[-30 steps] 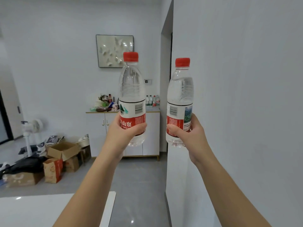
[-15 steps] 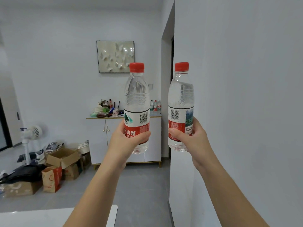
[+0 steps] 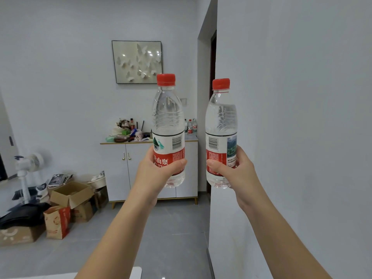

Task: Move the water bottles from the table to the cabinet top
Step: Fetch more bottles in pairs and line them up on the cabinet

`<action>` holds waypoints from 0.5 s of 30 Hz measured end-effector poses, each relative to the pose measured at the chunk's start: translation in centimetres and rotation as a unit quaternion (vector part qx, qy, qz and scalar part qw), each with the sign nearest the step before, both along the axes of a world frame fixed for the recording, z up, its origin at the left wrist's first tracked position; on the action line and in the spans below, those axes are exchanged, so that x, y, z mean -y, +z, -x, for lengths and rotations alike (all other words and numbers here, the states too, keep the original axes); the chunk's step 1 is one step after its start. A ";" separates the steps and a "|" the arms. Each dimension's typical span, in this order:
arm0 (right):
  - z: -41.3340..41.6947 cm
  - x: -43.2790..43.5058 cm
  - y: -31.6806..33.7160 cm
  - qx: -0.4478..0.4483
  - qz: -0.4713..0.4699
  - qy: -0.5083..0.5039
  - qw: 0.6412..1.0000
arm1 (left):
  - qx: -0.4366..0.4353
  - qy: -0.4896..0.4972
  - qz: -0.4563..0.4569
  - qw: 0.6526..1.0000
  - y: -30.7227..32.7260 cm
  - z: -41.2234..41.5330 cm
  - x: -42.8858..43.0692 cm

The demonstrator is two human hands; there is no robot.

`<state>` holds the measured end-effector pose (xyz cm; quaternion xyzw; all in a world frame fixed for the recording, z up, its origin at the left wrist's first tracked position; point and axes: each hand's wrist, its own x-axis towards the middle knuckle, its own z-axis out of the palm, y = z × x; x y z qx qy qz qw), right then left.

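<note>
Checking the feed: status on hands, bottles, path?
Left hand grips left bottle, right hand grips right bottle, both upright. Cabinet top ahead. Wall close right.

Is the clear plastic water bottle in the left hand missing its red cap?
No, a red cap sits on the clear plastic water bottle that the left hand grips.

The white cabinet top (image 3: 106,142) carries clutter (image 3: 128,131) at left — bottles (image 3: 190,126) (red-labelled) at its right end.
</note>
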<state>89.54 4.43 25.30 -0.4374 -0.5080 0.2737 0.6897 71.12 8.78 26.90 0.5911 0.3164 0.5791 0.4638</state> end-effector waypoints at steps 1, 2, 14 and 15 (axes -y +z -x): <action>-0.3 -1.0 -0.2 -0.001 0.003 0.001 1.000 | -0.002 0.001 0.002 1.000 -0.1 -0.3 -0.9; -0.7 -2.0 -0.4 -0.002 0.005 0.002 1.000 | -0.003 0.001 0.003 1.000 -0.3 -0.7 -1.9; -6.3 -18.0 -0.7 -0.028 0.014 0.014 0.999 | -0.009 0.025 0.003 1.000 -0.5 -5.9 -16.5; -6.7 -19.3 -0.5 -0.026 0.010 0.014 1.000 | -0.007 0.028 0.002 1.000 -0.4 -6.3 -17.8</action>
